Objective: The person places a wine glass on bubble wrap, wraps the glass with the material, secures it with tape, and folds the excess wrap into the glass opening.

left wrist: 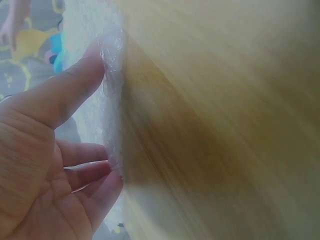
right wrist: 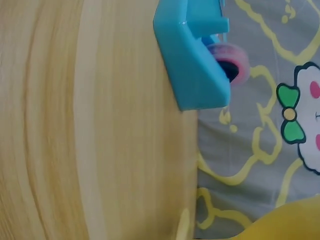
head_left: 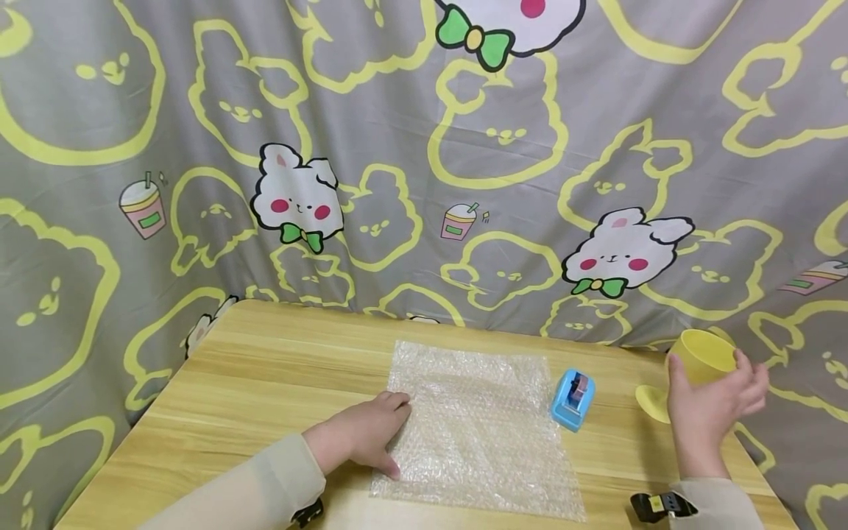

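A sheet of clear bubble wrap (head_left: 477, 427) lies flat on the table. At its left edge is my left hand (head_left: 367, 434), thumb and fingers spread apart. In the left wrist view, the fingertips and thumb of that hand (left wrist: 65, 145) touch the bubble wrap's edge (left wrist: 114, 100). My right hand (head_left: 715, 401) grips a yellow goblet (head_left: 705, 353) at the table's right side, thumb on one side of the bowl and fingers on the other. The goblet's round foot shows to the left of the hand; its stem is hidden. Only part of the goblet (right wrist: 290, 222) enters the right wrist view.
A blue tape dispenser (head_left: 573, 400) with a pinkish roll stands beside the bubble wrap's right edge, between the wrap and the goblet. The wood-grain table (head_left: 285, 361) meets a grey curtain (head_left: 384, 147) with cartoon prints along its back.
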`<state>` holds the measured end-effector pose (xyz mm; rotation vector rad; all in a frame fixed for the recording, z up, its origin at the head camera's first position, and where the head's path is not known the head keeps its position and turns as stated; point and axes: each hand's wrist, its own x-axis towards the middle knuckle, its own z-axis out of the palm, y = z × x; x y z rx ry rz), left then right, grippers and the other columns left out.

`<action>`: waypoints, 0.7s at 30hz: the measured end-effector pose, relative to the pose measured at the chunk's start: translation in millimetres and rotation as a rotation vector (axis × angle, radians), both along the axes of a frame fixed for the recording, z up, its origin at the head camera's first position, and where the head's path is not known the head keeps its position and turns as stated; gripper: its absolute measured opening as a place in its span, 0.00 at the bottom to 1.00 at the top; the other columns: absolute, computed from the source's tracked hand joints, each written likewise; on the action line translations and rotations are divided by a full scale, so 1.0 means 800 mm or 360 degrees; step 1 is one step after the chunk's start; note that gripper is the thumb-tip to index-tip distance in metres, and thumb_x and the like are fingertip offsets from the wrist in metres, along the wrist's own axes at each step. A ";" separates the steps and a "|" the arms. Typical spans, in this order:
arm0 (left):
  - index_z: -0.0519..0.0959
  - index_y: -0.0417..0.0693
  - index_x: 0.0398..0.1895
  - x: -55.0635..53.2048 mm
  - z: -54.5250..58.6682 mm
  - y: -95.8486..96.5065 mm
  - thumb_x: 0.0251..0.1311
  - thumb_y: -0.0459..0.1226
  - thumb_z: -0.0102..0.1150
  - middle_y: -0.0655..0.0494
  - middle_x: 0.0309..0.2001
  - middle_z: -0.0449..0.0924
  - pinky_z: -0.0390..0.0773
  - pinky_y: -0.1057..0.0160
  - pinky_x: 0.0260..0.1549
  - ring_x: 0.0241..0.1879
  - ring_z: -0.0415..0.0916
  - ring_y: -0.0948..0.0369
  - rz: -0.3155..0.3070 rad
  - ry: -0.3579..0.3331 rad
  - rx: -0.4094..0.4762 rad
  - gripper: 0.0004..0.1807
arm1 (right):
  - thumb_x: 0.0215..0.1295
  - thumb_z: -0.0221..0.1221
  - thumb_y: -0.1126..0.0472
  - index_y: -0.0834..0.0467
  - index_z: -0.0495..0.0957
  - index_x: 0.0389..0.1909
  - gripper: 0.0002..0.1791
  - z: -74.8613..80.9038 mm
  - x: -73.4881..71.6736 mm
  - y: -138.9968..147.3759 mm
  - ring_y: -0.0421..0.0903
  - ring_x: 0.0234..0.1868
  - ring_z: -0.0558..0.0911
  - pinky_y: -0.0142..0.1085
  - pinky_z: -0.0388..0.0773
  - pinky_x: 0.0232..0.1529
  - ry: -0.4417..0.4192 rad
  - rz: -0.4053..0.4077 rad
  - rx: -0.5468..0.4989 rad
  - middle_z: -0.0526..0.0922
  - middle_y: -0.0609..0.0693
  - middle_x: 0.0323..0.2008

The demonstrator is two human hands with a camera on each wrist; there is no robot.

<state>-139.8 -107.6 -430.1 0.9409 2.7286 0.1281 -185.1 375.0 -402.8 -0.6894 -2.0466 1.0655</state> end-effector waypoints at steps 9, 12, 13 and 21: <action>0.66 0.35 0.71 0.000 0.000 -0.001 0.39 0.61 0.76 0.43 0.73 0.61 0.66 0.56 0.68 0.71 0.60 0.48 0.0006 -0.0003 0.0008 0.59 | 0.55 0.72 0.45 0.41 0.38 0.79 0.61 -0.011 -0.007 0.009 0.50 0.76 0.37 0.43 0.37 0.76 -0.0032 -0.0027 -0.0137 0.35 0.45 0.78; 0.66 0.35 0.71 0.001 0.001 -0.001 0.40 0.61 0.76 0.43 0.73 0.61 0.65 0.56 0.68 0.71 0.60 0.48 0.0009 -0.0004 0.0005 0.59 | 0.53 0.72 0.42 0.39 0.34 0.79 0.64 -0.013 -0.009 0.013 0.52 0.77 0.37 0.43 0.35 0.76 -0.0091 -0.0022 -0.0210 0.35 0.46 0.79; 0.66 0.35 0.71 0.001 0.001 -0.001 0.40 0.61 0.76 0.43 0.73 0.61 0.65 0.56 0.68 0.71 0.60 0.48 0.0010 -0.0004 0.0002 0.59 | 0.53 0.73 0.42 0.39 0.34 0.79 0.65 -0.014 -0.010 0.014 0.53 0.77 0.37 0.43 0.34 0.76 -0.0099 -0.0018 -0.0232 0.34 0.47 0.79; 0.65 0.36 0.72 0.001 0.002 -0.001 0.41 0.62 0.75 0.43 0.73 0.60 0.65 0.57 0.68 0.71 0.59 0.48 0.0007 -0.0015 -0.0012 0.59 | 0.48 0.76 0.43 0.40 0.28 0.79 0.72 -0.020 -0.019 0.025 0.43 0.78 0.36 0.32 0.31 0.74 -0.0109 0.0021 -0.0472 0.33 0.47 0.79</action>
